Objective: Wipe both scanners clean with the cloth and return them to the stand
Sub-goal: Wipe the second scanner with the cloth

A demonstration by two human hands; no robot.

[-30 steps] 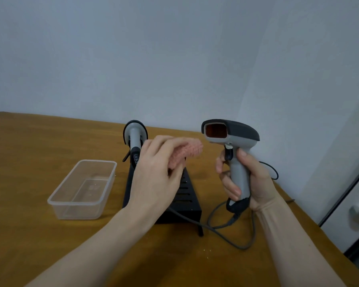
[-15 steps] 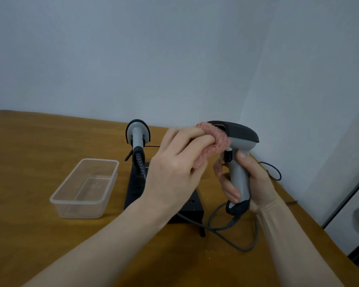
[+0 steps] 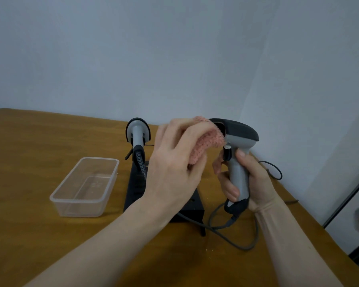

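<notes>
the right hand holds the handheld scanner upright above the surface, its grip curled round the grey handle, with the thumb lying up the near side of the handle and the fingers wrapped round the far side just below the black trigger. the scanner head, dark grey on top and light grey beneath, faces left, toward the left hand. the left hand's grip pinches a bunched pink cloth between thumb and curled fingers and presses it against the front window of the scanner head; the cloth covers most of the window, so only a dark strip of the opening shows at its right edge. a grey cable leaves the base of the handle, loops down onto the surface and runs left toward the stand. the stand is a black, sloped, slotted piece resting on the surface behind the left forearm, which hides much of it. the second scanner sits at the far end of the stand, handle pointing toward the camera and head away, with its ribbed black cable boot lying down along the stand. a clear plastic container with nothing visible inside rests on the surface just left of the stand, apart from it. the surface is brown wood, set against a pale wall.
</notes>
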